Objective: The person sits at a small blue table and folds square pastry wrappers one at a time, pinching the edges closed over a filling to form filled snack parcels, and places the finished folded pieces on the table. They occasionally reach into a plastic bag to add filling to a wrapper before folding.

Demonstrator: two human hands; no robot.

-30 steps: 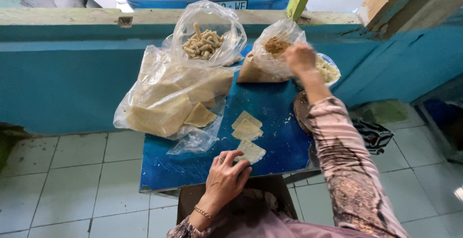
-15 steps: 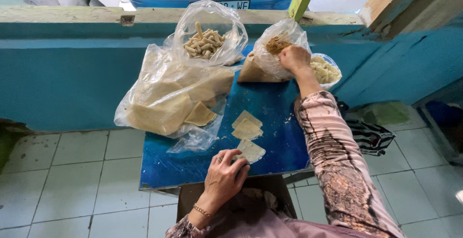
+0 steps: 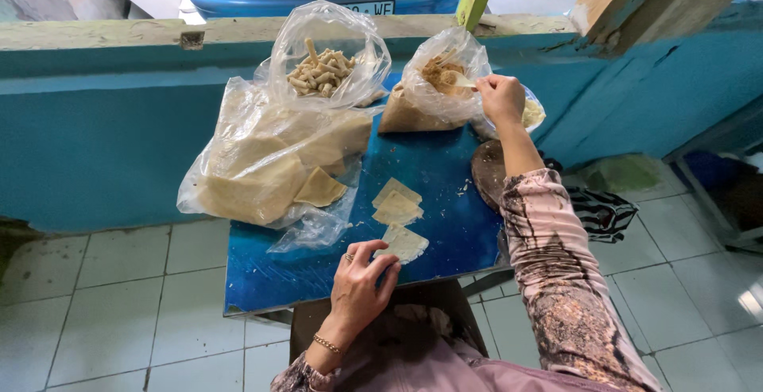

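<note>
Left hand (image 3: 362, 281) presses fingertips on a pale wrapper (image 3: 404, 242) at the blue counter's (image 3: 262, 281) near edge, pinning it flat; right hand (image 3: 501, 98) pinches a spoon (image 3: 463, 80) in the filling bag (image 3: 437, 82) beyond.

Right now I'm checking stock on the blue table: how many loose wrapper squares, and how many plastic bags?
Loose wrapper squares by the left hand: 3
Clear plastic bags: 3 plain to see; the right hand hides what may be another
Total: 6
</note>
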